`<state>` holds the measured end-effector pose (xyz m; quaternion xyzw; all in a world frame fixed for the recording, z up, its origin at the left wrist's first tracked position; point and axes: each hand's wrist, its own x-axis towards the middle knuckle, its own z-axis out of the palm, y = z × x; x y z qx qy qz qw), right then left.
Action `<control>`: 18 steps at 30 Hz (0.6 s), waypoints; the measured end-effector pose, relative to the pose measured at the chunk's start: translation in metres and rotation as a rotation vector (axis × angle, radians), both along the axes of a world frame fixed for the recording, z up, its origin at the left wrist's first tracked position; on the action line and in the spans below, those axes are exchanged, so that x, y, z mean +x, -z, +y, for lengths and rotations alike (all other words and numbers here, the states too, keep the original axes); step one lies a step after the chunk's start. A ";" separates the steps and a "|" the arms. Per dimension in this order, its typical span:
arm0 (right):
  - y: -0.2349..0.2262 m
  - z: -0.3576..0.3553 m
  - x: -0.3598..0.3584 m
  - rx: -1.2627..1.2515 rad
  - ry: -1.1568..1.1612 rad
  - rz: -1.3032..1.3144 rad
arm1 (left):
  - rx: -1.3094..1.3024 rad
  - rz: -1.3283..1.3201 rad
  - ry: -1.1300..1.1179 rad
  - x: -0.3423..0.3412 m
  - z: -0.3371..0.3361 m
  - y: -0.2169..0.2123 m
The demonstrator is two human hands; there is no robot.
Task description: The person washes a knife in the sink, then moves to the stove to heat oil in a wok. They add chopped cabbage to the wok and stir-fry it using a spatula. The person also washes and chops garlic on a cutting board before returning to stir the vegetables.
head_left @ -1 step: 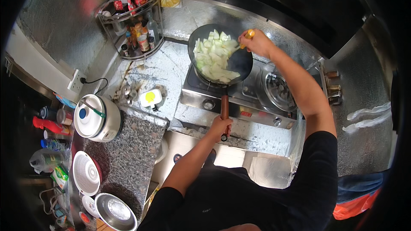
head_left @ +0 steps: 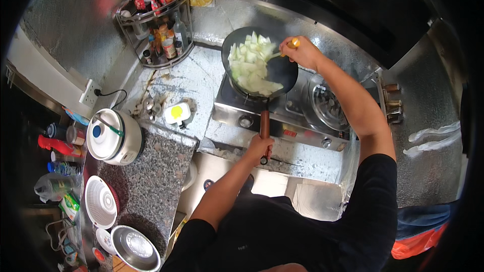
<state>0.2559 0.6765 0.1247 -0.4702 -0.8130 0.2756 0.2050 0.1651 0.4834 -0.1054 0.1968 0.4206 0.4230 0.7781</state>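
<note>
A dark wok [head_left: 288,76] sits on the left burner of the gas stove [head_left: 230,112], with pale green-white vegetable pieces [head_left: 250,65] heaped over its left side. My left hand [head_left: 259,147] is wrapped round the near end of the wok's brown handle [head_left: 264,125]. Over the wok's right rim, my right hand [head_left: 303,53] grips the yellowish handle of a spatula [head_left: 276,56]. Its working end reaches in among the pieces and is partly hidden by them. A faint haze hangs over the wok.
A glass lid [head_left: 328,102] lies on the right burner. A rack of bottles and jars [head_left: 160,30] stands in the back left corner. Down the left side are a white rice cooker [head_left: 112,138], a white colander [head_left: 99,202] and a steel basin [head_left: 136,248]. A dark range hood [head_left: 322,7] overhangs the back.
My right hand has shifted slightly left with the spatula, which now shows more of its shaft. Some vegetable pieces have moved a little. My left hand stays on the wok handle.
</note>
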 end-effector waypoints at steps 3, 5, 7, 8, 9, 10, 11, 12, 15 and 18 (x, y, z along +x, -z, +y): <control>-0.041 -0.027 0.004 0.168 -0.362 -0.188 | -0.005 0.085 -0.035 -0.013 -0.003 0.011; -0.067 -0.024 0.012 -0.080 -0.183 -0.195 | -0.031 0.091 -0.039 -0.015 -0.003 0.009; -0.077 -0.014 0.024 -0.265 -0.008 -0.166 | -0.026 0.102 -0.033 -0.013 -0.003 0.006; -0.073 -0.004 0.028 -0.334 0.069 -0.136 | -0.016 0.109 -0.031 -0.012 -0.002 0.007; -0.064 0.004 0.031 -0.405 0.146 -0.105 | -0.009 0.115 -0.029 -0.011 -0.002 0.008; -0.042 0.007 0.032 -0.459 0.213 0.070 | -0.006 0.118 -0.022 -0.010 -0.002 0.007; -0.013 0.008 0.032 -0.481 0.299 0.301 | -0.005 0.122 -0.012 -0.008 -0.002 0.004; 0.013 0.004 0.030 -0.434 0.378 0.473 | -0.009 0.125 -0.004 -0.007 -0.003 0.004; 0.037 -0.010 0.040 -0.356 0.459 0.702 | 0.008 0.118 -0.008 -0.006 -0.001 0.008; -0.004 -0.019 0.062 -0.347 0.331 0.451 | -0.006 0.124 -0.024 -0.010 -0.002 0.005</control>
